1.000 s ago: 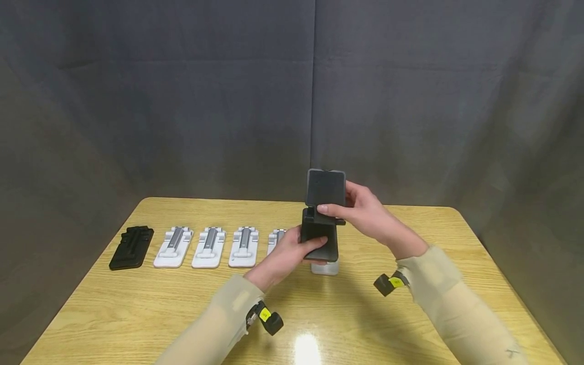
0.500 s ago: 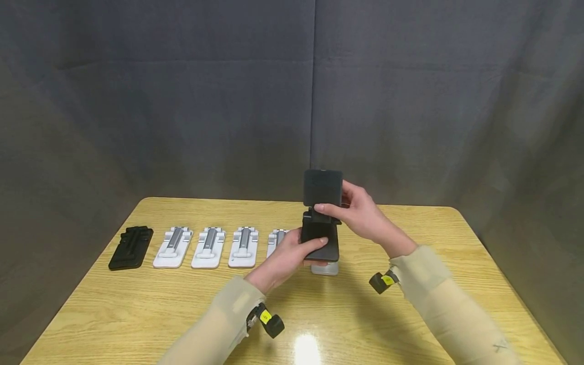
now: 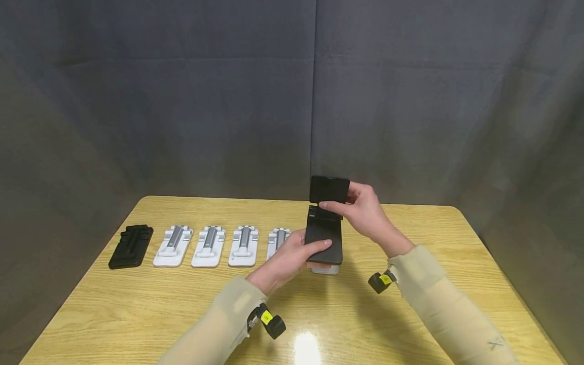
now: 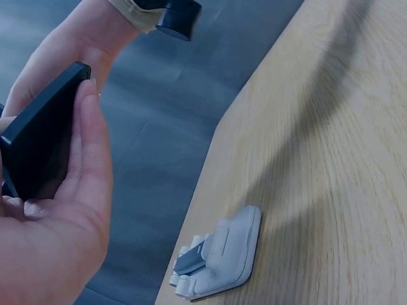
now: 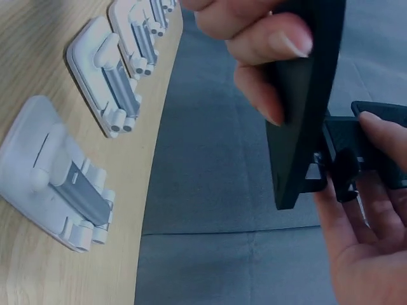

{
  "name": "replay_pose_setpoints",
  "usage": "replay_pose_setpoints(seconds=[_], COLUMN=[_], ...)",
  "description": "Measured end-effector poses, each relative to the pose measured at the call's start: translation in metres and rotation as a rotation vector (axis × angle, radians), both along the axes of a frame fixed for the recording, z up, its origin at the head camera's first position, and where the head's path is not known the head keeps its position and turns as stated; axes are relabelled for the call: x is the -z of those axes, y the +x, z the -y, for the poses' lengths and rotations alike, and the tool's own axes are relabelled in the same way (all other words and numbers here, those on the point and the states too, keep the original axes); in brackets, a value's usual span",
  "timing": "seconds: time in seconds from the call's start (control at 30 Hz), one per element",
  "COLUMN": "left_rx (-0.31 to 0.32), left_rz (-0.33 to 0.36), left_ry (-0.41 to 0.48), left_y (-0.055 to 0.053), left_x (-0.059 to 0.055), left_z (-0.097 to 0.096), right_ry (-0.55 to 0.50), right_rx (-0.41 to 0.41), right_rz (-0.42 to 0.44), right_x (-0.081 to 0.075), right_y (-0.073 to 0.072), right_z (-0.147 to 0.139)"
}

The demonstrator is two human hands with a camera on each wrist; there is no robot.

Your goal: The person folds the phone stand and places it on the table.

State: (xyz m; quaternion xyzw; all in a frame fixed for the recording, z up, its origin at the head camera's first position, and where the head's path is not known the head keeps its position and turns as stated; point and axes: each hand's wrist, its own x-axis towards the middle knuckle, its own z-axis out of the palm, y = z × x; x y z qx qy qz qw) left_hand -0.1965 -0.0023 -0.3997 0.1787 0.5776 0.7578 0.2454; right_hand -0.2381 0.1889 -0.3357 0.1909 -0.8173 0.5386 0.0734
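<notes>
A black folding phone stand is held up above the table between both hands. My left hand grips its base plate, thumb across the face and fingers behind. My right hand holds the hinged upper part, with the thumb in front near the joint below the top plate. In the right wrist view, the base appears nearly edge-on, and the right fingers lie around the hinged part. A white phone stand lies on the table below, mostly hidden by the hands and the black stand.
To the left on the wooden table, several folded white phone stands lie in a row. A folded black one is at the row's left end. Dark grey cloth hangs behind the table.
The black stand's upper plate has tilted and looks shorter and slightly lower, while more of the base face shows. My right hand has shifted slightly; my left hand keeps its grip.
</notes>
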Motion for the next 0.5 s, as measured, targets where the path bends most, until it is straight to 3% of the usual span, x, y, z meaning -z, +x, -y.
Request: replay_pose_setpoints(seconds=[0.23,0.5], left_rx=[-0.013,-0.023], left_rz=[-0.006,-0.005], left_ry=[-0.017,-0.030], left_y=[0.001,0.000], left_x=[0.000,0.001], left_z=[-0.001,-0.001], right_ry=[-0.041,-0.227], right_rx=[0.018,-0.008], right_rz=[0.114,0.395], right_x=[-0.005,-0.024], right_y=[0.004,0.005], right_z=[-0.001,0.000])
